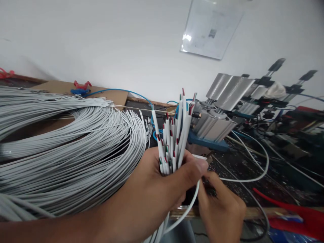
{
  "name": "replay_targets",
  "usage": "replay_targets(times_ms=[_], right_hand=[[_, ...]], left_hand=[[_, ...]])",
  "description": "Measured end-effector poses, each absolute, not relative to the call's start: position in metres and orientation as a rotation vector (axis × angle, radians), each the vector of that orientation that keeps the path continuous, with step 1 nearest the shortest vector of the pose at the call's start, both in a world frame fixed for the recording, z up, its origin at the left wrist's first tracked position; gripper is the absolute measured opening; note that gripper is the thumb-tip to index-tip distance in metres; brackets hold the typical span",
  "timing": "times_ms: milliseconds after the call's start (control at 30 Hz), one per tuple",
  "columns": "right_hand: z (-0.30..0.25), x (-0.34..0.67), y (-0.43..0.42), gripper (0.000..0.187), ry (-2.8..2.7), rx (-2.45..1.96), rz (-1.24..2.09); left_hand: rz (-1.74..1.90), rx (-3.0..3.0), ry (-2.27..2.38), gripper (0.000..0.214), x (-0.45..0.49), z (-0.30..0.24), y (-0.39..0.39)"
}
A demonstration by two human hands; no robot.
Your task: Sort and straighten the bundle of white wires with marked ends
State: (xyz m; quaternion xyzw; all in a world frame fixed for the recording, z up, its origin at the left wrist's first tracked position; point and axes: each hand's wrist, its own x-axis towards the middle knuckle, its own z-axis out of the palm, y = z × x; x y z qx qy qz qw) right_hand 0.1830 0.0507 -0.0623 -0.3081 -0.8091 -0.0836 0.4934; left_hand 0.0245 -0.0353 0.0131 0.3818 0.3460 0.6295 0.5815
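A cable workshop: heaped grey wires (63,148) and metal pneumatic machines (222,108) crowd the cluttered bench (238,165).

Smooth white plastic-sheathed cables (174,141), ribbed silvery metal cylinders (229,91), matt brown cardboard (113,96), glossy sheet (211,28), perhaps laminated paper.

Silver machine units (222,111) stand right; a laminated sheet (211,28) hangs above.
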Motion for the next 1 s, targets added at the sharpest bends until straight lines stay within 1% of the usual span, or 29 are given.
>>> replay_targets(times_ms=[167, 333, 433, 533, 633, 833, 1000], right_hand=[[-0.064, 0.182, 0.051, 0.024, -1.951, -0.759, -0.201], [-0.067, 0.183, 0.052, 0.026, -1.961, -0.769, -0.199], [-0.069, 0.184, 0.053, 0.025, -1.962, -0.773, -0.22], [-0.069, 0.185, 0.055, 0.027, -1.979, -0.768, -0.249], [-0.069, 0.185, 0.056, 0.028, -1.982, -0.747, -0.233], [-0.076, 0.192, 0.053, 0.017, -1.926, -0.69, -0.213], [-0.083, 0.199, 0.048, 0.015, -1.94, -0.721, -0.247]], left_hand=[[1.471, 0.885, 0.872, 0.033, 0.025, 0.013, -0.039], [1.462, 0.905, 0.973, 0.029, 0.024, 0.012, -0.038], [1.453, 0.926, 1.023, 0.03, 0.024, 0.011, -0.038], [1.447, 0.918, 1.003, 0.035, 0.025, 0.011, -0.038], [1.443, 0.913, 0.931, 0.034, 0.027, 0.011, -0.038], [1.486, 0.939, 1.024, 0.033, 0.028, 0.012, -0.035], [1.474, 0.925, 1.094, 0.032, 0.031, 0.015, -0.036]])
